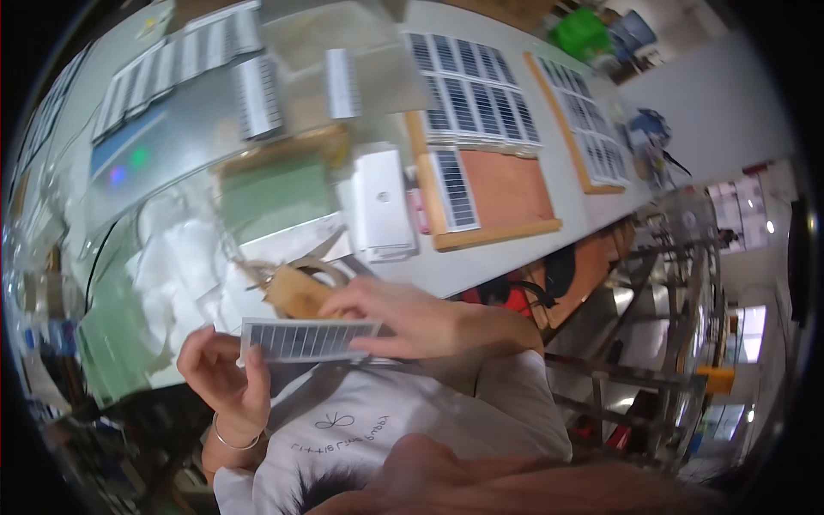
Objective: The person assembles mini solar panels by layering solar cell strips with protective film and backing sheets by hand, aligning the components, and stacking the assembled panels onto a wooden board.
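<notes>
Between my two hands I hold a small solar panel [309,341], a white-edged strip with dark cells, tilted in front of my white shirt. My left hand [227,378] pinches its left end between thumb and fingers. The right end is gripped by my right hand [399,318], its thumb along the lower edge. Just beyond the panel, at the table's near edge, lies a tan roll of tape [296,290], partly hidden by my right fingers.
White crumpled sheets [184,253] lie at the left. Further off are a green mat [275,202], a white rectangular case [382,202] and a wood-edged tray [506,184] with rows of similar panels. A second tray [558,129] stands right of it. More panels [176,60] rest at the far left.
</notes>
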Motion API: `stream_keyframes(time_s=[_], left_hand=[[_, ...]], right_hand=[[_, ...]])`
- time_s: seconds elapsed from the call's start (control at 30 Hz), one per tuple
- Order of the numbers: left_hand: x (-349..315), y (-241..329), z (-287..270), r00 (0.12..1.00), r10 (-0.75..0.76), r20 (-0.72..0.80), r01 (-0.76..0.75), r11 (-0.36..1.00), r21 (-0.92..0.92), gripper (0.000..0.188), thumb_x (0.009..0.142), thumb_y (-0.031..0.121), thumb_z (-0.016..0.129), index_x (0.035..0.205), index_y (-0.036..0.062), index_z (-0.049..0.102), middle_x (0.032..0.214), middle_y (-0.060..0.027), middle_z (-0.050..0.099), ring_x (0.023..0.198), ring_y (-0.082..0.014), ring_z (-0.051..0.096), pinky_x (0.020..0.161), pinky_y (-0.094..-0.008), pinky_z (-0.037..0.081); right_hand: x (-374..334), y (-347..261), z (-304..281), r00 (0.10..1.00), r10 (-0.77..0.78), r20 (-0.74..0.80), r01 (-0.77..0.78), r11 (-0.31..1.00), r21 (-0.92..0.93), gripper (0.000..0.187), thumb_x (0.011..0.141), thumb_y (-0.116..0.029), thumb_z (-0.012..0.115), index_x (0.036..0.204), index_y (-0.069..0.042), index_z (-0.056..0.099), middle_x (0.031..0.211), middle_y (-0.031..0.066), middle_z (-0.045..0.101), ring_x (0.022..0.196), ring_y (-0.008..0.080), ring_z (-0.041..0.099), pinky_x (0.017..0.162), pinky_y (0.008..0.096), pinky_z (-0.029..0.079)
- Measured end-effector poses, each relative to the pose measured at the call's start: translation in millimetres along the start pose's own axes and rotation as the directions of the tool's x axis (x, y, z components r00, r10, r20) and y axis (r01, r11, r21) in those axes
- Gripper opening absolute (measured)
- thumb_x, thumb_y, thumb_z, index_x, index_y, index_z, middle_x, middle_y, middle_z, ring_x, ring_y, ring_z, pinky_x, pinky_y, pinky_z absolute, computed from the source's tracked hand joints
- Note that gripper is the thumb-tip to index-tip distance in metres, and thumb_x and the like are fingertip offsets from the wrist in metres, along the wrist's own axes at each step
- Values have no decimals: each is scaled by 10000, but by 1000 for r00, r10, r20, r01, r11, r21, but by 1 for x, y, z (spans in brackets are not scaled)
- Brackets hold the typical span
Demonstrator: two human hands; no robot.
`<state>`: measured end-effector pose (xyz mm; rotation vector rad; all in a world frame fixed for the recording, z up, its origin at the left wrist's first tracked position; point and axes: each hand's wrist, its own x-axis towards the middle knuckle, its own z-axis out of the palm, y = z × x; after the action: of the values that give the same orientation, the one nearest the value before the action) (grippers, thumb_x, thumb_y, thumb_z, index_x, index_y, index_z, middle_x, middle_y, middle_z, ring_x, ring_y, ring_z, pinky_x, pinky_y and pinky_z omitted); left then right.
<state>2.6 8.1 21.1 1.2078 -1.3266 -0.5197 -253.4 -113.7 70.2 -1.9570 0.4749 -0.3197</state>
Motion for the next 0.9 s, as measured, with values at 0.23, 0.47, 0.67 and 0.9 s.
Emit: stream_keyframes(time_s=[0.23,0.47,0.67,0.9], left_hand=[[31,-14,-13,980,134,145,-185,881,437,590,896,202,788,1365,-10,499,1126,-172,612,990,-319,614,949,-443,484],[31,-40,-37,954,-183,237,-60,659,750,372,781,-33,745,1129,45,639,1078,-138,611,1026,-356,570,891,-452,475],[26,-29,-41,972,-92,215,-103,659,745,324,789,-28,736,1092,40,644,1059,-143,609,1002,-350,571,865,-444,482],[22,-35,-41,977,-18,214,-139,705,696,214,781,-4,734,974,52,661,971,-114,605,928,-328,578,801,-428,491]], right_hand=[[-64,52,-45,756,407,-512,-233,899,370,394,978,-113,706,1340,-64,558,1167,73,644,998,165,675,871,312,565],[-94,128,-119,485,413,-771,-301,906,296,345,974,-1,667,1291,58,544,1024,83,676,902,95,677,765,208,564],[-71,115,-108,498,152,-854,-645,723,-247,248,927,-125,751,1119,24,703,868,80,605,727,146,601,684,279,522],[-63,108,-100,534,-38,-844,-744,452,-492,307,912,-166,753,1140,34,701,998,180,664,884,354,652,821,430,529]])
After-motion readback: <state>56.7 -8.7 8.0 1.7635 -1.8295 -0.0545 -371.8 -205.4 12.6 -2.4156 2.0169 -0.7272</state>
